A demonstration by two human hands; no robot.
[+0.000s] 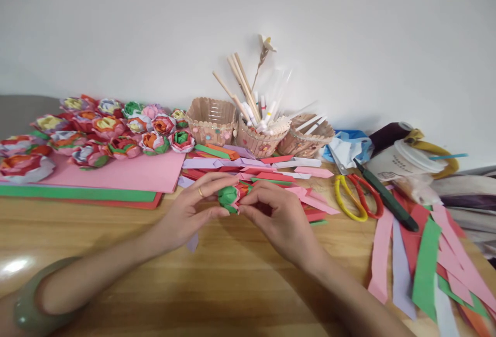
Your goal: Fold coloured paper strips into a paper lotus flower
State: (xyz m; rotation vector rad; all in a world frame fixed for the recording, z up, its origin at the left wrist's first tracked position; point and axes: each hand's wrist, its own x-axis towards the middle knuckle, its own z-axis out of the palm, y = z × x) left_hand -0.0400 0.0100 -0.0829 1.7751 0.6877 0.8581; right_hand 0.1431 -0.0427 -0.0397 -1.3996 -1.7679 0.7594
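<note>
Between my two hands, just above the wooden table, is a small paper flower with a green centre and pink and orange-red outer petals. My left hand pinches it from the left, thumb below and fingers above. From the right, my right hand grips its pink and orange side with thumb and fingertips. The fingers partly cover the flower. Folded paper strips in lilac, red, pink and green lie right behind my hands.
Finished paper flowers crowd pink sheets at left. Three craft baskets stand along the wall, two holding markers or sticks. At right are scissors, a dark green pen-like tool, a white cup and loose paper strips.
</note>
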